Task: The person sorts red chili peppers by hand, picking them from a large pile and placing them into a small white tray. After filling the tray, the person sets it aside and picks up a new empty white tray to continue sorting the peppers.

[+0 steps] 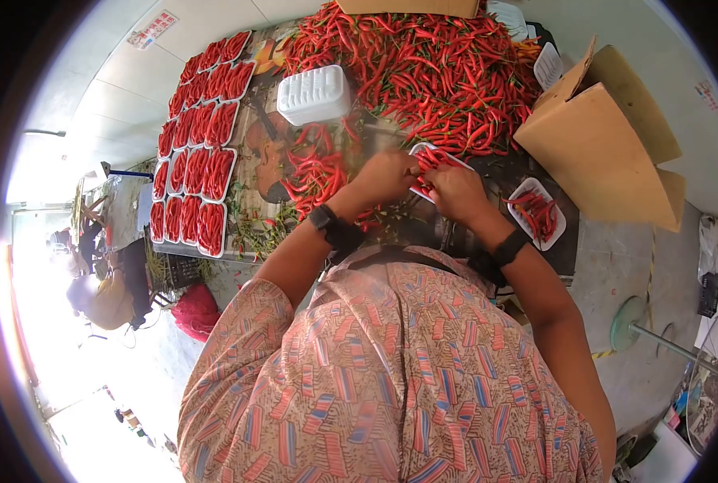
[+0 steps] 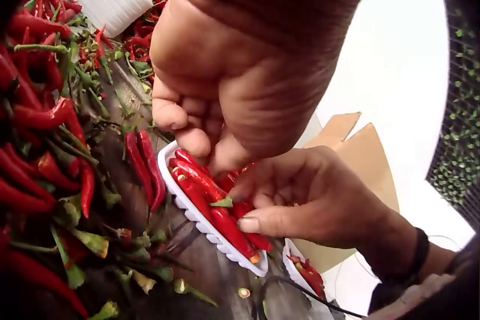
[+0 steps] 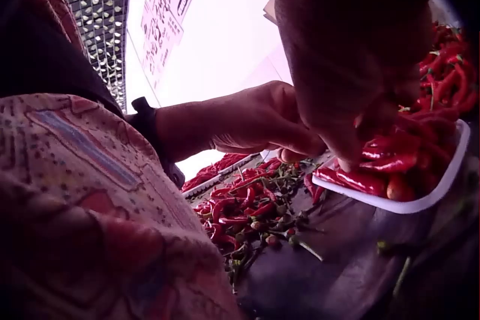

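A white tray of red chillies (image 2: 220, 222) lies between the two hands. My left hand (image 1: 384, 178), fingers curled, is over one end of the tray; in the left wrist view this hand (image 2: 232, 84) has thumb and fingertips together at the ends of the chillies, and its grip is partly hidden. My right hand (image 1: 459, 193) is over the other side. Its thumb lies against a chilli and its curled fingers grip among the chillies, as the right hand (image 2: 319, 196) shows in the left wrist view. The right wrist view shows the tray's white rim (image 3: 420, 205) below the dark right hand (image 3: 352, 72).
Filled trays (image 1: 188, 173) stand in rows at the left. A stack of white trays (image 1: 314, 95) sits beside a large chilli heap (image 1: 455, 88). Loose chillies (image 1: 317, 173) and green stems (image 1: 254, 233) lie left of the hands. Right are a part-filled tray (image 1: 537, 211) and a cardboard box (image 1: 596, 145).
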Available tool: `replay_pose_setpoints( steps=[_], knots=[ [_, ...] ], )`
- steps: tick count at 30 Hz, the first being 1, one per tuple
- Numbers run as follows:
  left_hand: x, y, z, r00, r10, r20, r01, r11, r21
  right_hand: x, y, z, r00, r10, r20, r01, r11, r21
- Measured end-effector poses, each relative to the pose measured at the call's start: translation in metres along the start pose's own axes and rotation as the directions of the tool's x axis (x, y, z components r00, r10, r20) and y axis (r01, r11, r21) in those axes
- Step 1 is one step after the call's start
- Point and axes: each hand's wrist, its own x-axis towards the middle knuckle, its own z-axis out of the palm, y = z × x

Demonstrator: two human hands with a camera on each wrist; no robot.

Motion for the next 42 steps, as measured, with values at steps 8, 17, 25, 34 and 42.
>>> replay_pose_setpoints(
  steps=[8, 17, 25, 34, 42],
  knots=[
    [-0.002, -0.006, 0.001, 0.999, 0.023, 0.040, -0.024, 0.999, 0.028, 0.004, 0.001, 0.005, 0.998, -0.034, -0.056, 0.034, 0.999, 0.007],
    [-0.006, -0.013, 0.001, 0.998, 0.036, 0.058, -0.038, 0.999, 0.039, 0.008, 0.000, 0.000, 0.975, -0.101, -0.197, 0.120, 0.989, 0.086],
    [-0.024, -0.016, -0.045, 0.981, -0.194, 0.026, 0.194, 0.981, 0.002, 0.004, 0.044, -0.011, 0.927, 0.172, -0.333, -0.067, 0.951, 0.303],
    [-0.042, -0.011, -0.042, 0.976, -0.143, 0.162, 0.074, 0.927, 0.369, -0.015, 0.065, -0.027, 0.830, 0.420, -0.367, -0.361, 0.906, 0.220],
    [-0.046, -0.011, -0.055, 0.975, -0.122, 0.185, 0.050, 0.936, 0.349, -0.010, 0.052, -0.021, 0.861, 0.332, -0.385, -0.201, 0.918, 0.341]
  ],
)
